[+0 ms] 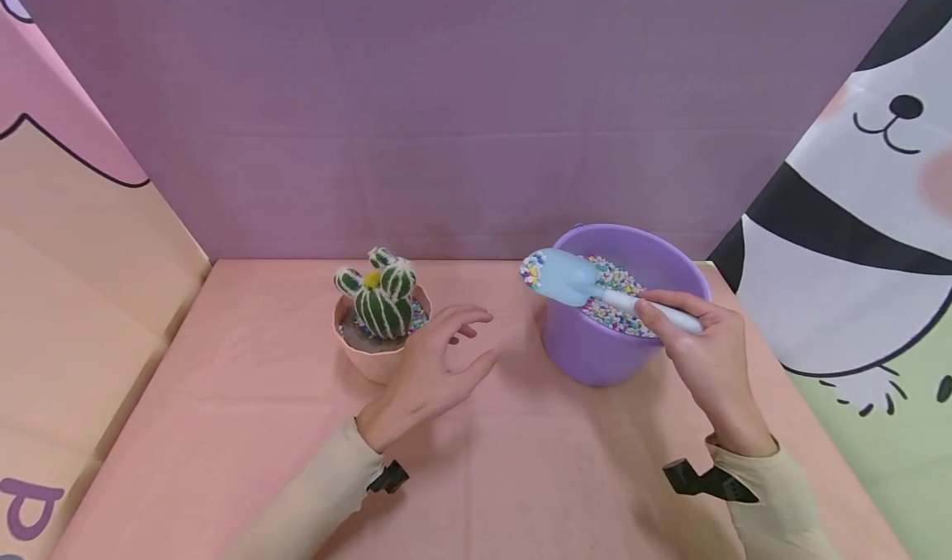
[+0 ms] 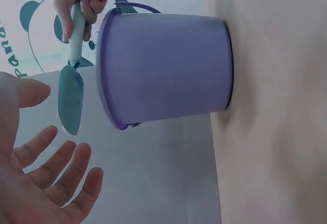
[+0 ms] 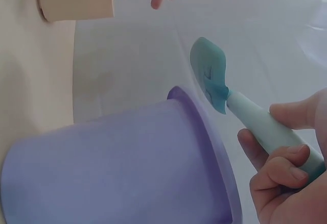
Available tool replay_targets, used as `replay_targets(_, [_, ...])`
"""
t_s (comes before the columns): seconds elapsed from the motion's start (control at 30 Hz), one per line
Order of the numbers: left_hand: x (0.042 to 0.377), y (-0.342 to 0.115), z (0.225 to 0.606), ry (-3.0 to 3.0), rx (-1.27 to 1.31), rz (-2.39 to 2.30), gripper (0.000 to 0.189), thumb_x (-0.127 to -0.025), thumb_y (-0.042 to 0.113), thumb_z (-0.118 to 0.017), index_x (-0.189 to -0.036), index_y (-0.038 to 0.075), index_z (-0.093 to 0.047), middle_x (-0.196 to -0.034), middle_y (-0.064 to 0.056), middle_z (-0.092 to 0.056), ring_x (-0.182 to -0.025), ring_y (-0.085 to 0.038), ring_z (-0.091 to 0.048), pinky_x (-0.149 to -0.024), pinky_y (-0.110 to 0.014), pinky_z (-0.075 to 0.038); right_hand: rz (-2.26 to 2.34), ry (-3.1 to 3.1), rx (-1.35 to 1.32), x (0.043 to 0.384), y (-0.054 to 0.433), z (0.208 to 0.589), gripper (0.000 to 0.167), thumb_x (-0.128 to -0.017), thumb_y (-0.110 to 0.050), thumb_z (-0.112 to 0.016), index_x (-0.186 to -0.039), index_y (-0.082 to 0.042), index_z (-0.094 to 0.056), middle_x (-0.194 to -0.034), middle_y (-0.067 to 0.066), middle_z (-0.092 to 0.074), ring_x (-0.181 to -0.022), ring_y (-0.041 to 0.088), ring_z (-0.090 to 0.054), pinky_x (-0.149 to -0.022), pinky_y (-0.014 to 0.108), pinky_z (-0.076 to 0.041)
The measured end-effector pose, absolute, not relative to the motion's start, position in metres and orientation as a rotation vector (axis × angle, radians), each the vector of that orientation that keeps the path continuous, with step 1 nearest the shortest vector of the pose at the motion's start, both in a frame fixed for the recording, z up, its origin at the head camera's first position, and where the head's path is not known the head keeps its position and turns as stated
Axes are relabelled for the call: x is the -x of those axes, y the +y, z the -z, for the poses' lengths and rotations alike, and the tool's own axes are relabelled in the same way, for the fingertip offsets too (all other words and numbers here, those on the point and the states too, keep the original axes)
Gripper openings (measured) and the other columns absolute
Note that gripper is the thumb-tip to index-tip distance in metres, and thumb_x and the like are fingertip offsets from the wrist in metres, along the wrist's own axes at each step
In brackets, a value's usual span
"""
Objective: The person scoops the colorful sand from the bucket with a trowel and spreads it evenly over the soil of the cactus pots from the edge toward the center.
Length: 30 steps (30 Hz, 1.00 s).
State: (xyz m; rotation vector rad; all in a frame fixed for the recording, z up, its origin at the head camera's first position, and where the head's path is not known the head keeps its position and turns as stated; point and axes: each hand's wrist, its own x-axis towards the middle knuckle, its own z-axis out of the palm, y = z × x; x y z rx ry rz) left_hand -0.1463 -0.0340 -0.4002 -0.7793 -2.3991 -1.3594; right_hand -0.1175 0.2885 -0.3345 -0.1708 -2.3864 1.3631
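My right hand (image 1: 710,349) grips the white handle of a light blue trowel (image 1: 567,277) above the rim of a purple bucket (image 1: 595,358). Small multicoloured pebbles (image 1: 532,268) lie at the trowel's tip. More pebbles of the same kind fill part of the bucket. My left hand (image 1: 439,370) hovers with spread, slightly bent fingers and holds nothing. It is beside a pale peach pot (image 1: 372,366), partly covering it in the head view. In that pot stands a green-and-white striped cactus (image 1: 383,308) with a yellow flower, grey soil and some coloured pebbles around it.
Pink cloth (image 1: 521,477) covers the table. A plain purple backdrop (image 1: 476,114) rises behind the pot and bucket. Printed panels stand at both sides, with a panda picture (image 1: 878,205) on the right.
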Motion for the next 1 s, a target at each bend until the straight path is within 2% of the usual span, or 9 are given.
replay_targets(0.13, [0.142, -0.041, 0.399, -2.358, 0.790, 1.388, 0.043, -0.093, 0.027, -0.081, -0.133, 0.018, -0.070, -0.134, 0.006, -0.069, -0.108, -0.015, -0.071, -0.094, -0.036, -0.059, -1.351, -2.378, 0.117, 0.118, 0.282, 0.334, 0.029, -0.095, -0.025, -0.082, -0.119, -0.008, -0.081, -0.091, -0.020, -0.070, -0.075, 0.004, -0.058, -0.061, 0.016, -0.049])
replay_targets(0.23, [0.139, -0.048, 0.400, -2.322, 0.784, 1.398, 0.042, -0.092, 0.024, -0.082, -0.132, 0.017, -0.070, -0.136, 0.004, -0.069, -0.108, -0.018, -0.072, -0.093, -0.038, -0.060, -1.351, -2.374, 0.060, 0.119, 0.275, 0.334, 0.028, -0.095, -0.022, -0.082, -0.119, -0.007, -0.081, -0.098, -0.023, -0.072, -0.086, 0.004, -0.063, -0.069, 0.013, -0.052])
replay_targets(0.33, [0.136, -0.058, 0.403, -2.297, 0.773, 1.375, 0.041, -0.091, 0.021, -0.082, -0.131, 0.017, -0.071, -0.135, 0.003, -0.070, -0.107, -0.018, -0.072, -0.091, -0.038, -0.060, -1.368, -2.369, 0.030, 0.119, 0.269, 0.335, 0.027, -0.094, -0.021, -0.083, -0.117, -0.006, -0.082, -0.099, -0.025, -0.073, -0.089, 0.003, -0.065, -0.072, 0.013, -0.054])
replay_targets(0.67, [0.135, -0.085, 0.410, -2.221, 0.752, 1.344, 0.039, -0.091, 0.013, -0.082, -0.129, 0.015, -0.072, -0.127, -0.002, -0.074, -0.105, -0.018, -0.072, -0.092, -0.038, -0.060, -1.375, -2.379, -0.050, 0.120, 0.254, 0.340, 0.024, -0.095, -0.021, -0.083, -0.114, -0.007, -0.083, -0.097, -0.026, -0.073, -0.088, 0.001, -0.067, -0.075, 0.015, -0.052])
replay_targets(0.8, [0.135, -0.097, 0.411, -2.207, 0.702, 1.319, 0.037, -0.090, 0.010, -0.083, -0.126, 0.012, -0.073, -0.118, -0.005, -0.075, -0.103, -0.020, -0.072, -0.089, -0.033, -0.061, -1.373, -2.376, -0.102, 0.124, 0.245, 0.344, 0.021, -0.094, -0.021, -0.083, -0.111, -0.008, -0.084, -0.094, -0.028, -0.074, -0.085, 0.001, -0.067, -0.074, 0.017, -0.051])
replay_targets(1.0, [0.137, -0.110, 0.412, -2.194, 0.682, 1.335, 0.036, -0.090, 0.005, -0.083, -0.124, 0.011, -0.074, -0.118, -0.008, -0.074, -0.102, -0.024, -0.071, -0.089, -0.027, -0.059, -1.347, -2.370, -0.144, 0.127, 0.235, 0.347, 0.017, -0.094, -0.019, -0.083, -0.108, -0.010, -0.084, -0.091, -0.028, -0.073, -0.080, 0.002, -0.067, -0.071, 0.018, -0.050])
